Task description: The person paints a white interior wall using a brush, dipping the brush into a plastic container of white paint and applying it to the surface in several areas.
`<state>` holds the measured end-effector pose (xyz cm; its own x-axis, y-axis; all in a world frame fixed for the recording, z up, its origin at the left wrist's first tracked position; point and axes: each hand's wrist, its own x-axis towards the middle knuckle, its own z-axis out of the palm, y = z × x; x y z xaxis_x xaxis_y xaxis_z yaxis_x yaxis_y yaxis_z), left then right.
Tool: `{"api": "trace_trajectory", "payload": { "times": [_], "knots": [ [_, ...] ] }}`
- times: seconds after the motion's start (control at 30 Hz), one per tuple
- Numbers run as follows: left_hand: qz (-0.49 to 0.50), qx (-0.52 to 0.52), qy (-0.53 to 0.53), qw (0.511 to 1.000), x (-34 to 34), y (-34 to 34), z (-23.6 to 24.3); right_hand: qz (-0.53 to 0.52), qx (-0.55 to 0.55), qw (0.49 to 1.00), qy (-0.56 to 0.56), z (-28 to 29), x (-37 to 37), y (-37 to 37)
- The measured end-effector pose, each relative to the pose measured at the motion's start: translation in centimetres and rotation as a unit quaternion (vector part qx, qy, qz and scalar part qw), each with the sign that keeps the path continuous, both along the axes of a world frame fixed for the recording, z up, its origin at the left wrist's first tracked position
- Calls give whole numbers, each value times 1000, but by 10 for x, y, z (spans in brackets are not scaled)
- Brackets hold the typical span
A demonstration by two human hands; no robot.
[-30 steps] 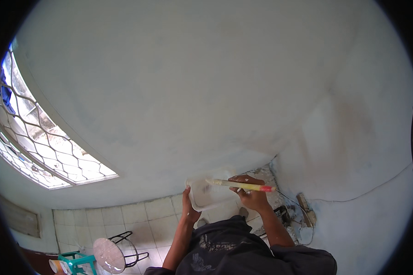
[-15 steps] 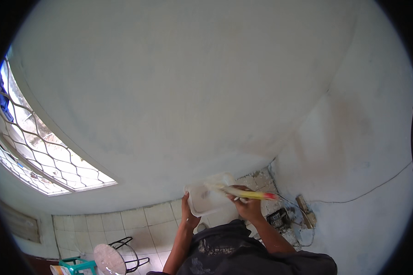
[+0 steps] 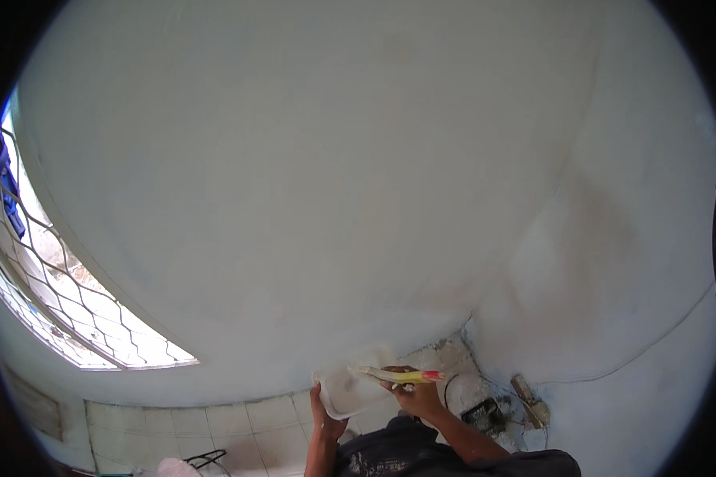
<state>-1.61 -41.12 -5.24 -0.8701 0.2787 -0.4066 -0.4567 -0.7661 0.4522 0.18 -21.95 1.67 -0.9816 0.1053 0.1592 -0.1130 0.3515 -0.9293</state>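
My left hand grips the near left side of a white plastic tub, its thumb along the wall. Something whitish lies inside the tub. In my right hand is a paintbrush with a yellow handle and a red end that points right. Its pale bristle end reaches left over the tub's opening; whether it touches the contents I cannot tell. Both hands are in front of my dark, paint-stained clothing, close to the pale wall.
A barred window opens on the left. Pale tiles cover the floor. At the right corner lie a dark box-like thing, a brick-like block and a cable along the wall. A round-topped stool shows at the lower left.
The view has tilted upward, so the window, floor and stool sit lower in the picture. The brush has shifted slightly left over the tub. Both hands keep their holds.
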Motion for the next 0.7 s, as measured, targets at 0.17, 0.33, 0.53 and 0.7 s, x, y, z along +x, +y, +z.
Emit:
{"api": "trace_trajectory", "payload": {
  "times": [0.17, 0.33, 0.53, 0.7],
  "knots": [
    [15, 17, 24, 999, -3, 18, 11, -25, -288, 951, -108, 17, -27, 27],
    [31, 2, 38, 999, 0, 38, 20, -25, -369, 927, -67, 47, -87, 76],
    [27, -3, 49, 998, 2, 55, 12, -34, -296, 883, 362, 202, -166, 116],
    [45, -8, 45, 998, 5, 61, 0, -164, 191, 715, 652, 296, -208, 129]
  ]
}}
